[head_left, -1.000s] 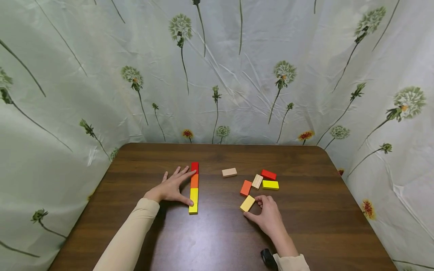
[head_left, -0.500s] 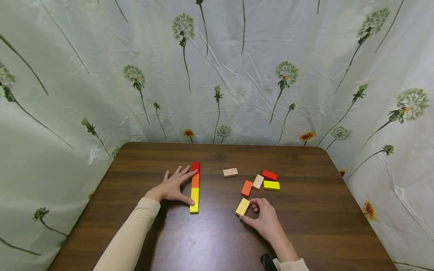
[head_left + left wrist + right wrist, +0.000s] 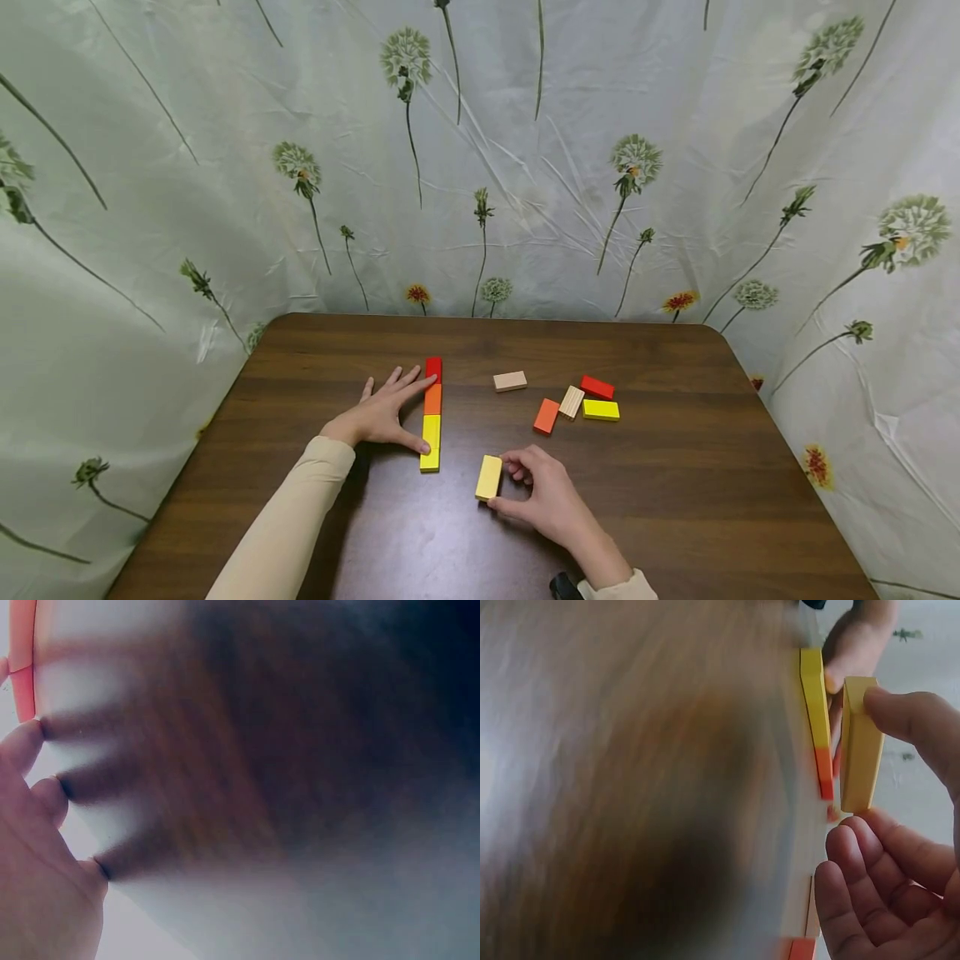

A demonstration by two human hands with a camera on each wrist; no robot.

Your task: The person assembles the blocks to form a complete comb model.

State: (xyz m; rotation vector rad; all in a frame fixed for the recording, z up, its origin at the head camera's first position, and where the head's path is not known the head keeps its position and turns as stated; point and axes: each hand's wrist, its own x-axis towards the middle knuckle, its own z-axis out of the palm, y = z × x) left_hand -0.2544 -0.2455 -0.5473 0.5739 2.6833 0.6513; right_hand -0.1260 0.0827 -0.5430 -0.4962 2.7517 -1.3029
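Note:
My right hand pinches a pale yellow wooden block by its ends, between thumb and fingertips. In the right wrist view the block stands out clearly, thumb on one end and index finger at the other. A straight row of blocks lies to its left: red farthest, then orange, then yellow at the near end. Spread along this row is my left hand, thumb on the yellow part and index fingertip near where red meets orange. Its other fingertips rest on the table in the left wrist view.
Right of the row lie loose blocks: a pale wooden one, an orange one, a striped wooden one, a red one and a yellow one. The brown table ends at a flowered curtain.
My right hand has carried the pale yellow block leftward and nearer to me, away from the loose blocks, turning it more upright in view. My left hand has stayed in place.

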